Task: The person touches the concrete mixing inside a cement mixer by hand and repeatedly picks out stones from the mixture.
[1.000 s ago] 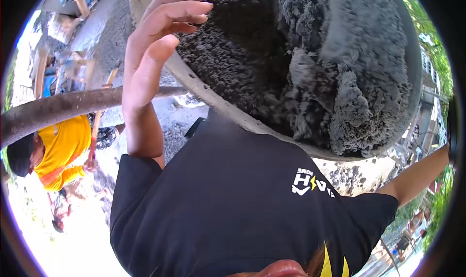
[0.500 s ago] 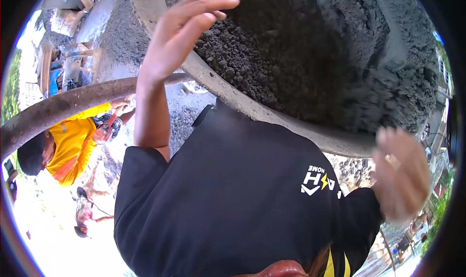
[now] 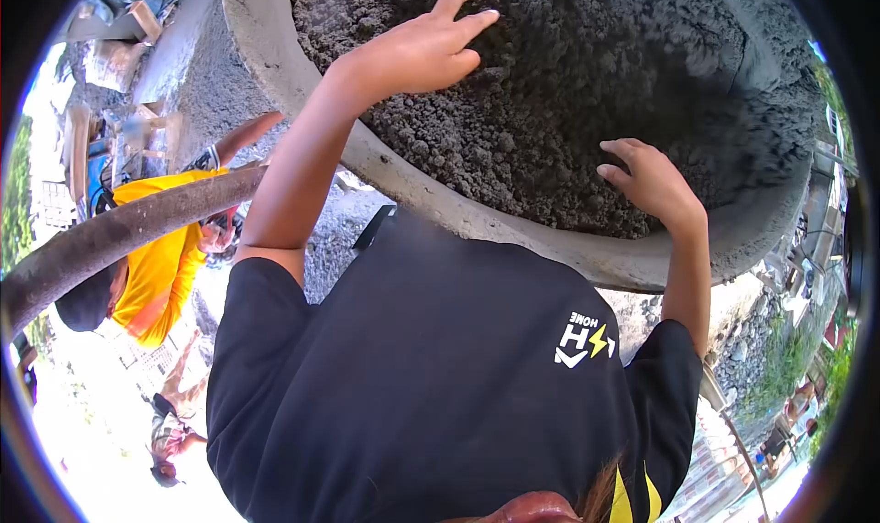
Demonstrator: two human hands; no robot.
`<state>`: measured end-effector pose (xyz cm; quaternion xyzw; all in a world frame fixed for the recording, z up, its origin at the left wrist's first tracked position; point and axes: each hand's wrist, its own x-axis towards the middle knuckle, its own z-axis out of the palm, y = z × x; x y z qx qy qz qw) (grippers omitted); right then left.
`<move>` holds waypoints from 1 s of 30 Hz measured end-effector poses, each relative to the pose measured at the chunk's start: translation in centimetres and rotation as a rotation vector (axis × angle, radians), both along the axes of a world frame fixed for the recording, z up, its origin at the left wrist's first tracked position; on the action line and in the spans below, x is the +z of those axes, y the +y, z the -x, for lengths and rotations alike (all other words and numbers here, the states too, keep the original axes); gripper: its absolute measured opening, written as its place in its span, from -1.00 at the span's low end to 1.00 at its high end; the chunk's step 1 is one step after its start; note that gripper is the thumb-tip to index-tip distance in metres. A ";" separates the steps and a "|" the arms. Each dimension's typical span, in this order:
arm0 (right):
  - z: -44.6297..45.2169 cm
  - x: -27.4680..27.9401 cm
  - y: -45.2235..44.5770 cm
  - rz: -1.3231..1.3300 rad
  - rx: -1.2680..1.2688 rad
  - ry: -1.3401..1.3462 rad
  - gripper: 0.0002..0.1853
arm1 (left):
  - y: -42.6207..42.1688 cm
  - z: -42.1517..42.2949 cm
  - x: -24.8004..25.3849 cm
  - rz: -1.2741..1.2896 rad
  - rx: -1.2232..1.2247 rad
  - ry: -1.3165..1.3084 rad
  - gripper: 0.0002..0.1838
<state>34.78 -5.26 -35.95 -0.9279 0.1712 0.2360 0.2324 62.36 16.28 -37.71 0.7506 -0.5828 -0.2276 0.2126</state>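
Note:
Filling the upper part of the view is a large round drum (image 3: 417, 191), its pale rim crusted with cement. Inside lies dark, crumbly concrete mix (image 3: 541, 138), smeared by motion toward the right. My left hand (image 3: 426, 54) reaches over the rim above the mix, fingers spread and nothing in them. Farther right, my right hand (image 3: 653, 182) is also over the mix, its thumb and fingers apart, holding nothing I can see. Whether either hand touches the mix, I cannot tell.
A thick curved metal pipe (image 3: 137, 219) runs from the left edge to the drum. Beyond it, a person in a yellow top (image 3: 160, 285) stretches out an arm. Another person (image 3: 170, 436) is lower left. Wooden pieces (image 3: 119, 143) lie at upper left.
My left hand has moved right and slightly down, farther over the mix. The right hand, blurred outside the rim before, has come up and left over the drum. The person in yellow has extended an arm.

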 end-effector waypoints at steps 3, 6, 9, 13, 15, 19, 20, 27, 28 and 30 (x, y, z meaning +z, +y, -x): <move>0.2 -1.0 -0.5 0.000 -0.057 0.084 -0.54 | -0.3 -0.7 -4.8 -0.147 0.128 -0.104 -0.37; 0.8 -1.5 -1.2 0.052 -0.063 0.033 -0.54 | 0.1 -1.0 -5.6 -0.508 0.180 -0.107 -0.36; 0.4 -1.1 -1.3 0.006 -0.166 0.083 -0.54 | 0.5 -1.2 -4.9 -0.494 0.149 0.064 -0.37; 0.1 -0.9 -1.6 0.004 -0.152 0.089 -0.54 | 0.3 -0.7 -5.2 -0.402 0.131 0.074 -0.41; 0.1 -0.9 -1.7 -0.010 -0.137 0.086 -0.53 | 0.2 -0.7 -4.7 -0.447 0.136 0.099 -0.42; 0.3 -1.0 -1.6 -0.010 -0.143 0.092 -0.53 | 0.3 -0.8 -4.9 -0.495 0.145 0.077 -0.42; 0.2 -1.0 -1.5 -0.006 -0.140 0.095 -0.53 | 0.3 -0.9 -5.1 -0.494 0.132 0.077 -0.42; 0.8 -1.1 -1.9 0.012 -0.139 -0.012 -0.55 | 0.2 -1.1 -4.9 -0.509 0.143 0.092 -0.41; 0.9 -1.1 -2.0 0.012 -0.147 -0.006 -0.54 | 0.2 -1.2 -5.2 -0.511 0.144 0.102 -0.41; 1.0 -1.1 -2.1 0.013 -0.167 0.009 -0.54 | 0.1 -1.1 -4.8 -0.511 0.142 0.114 -0.41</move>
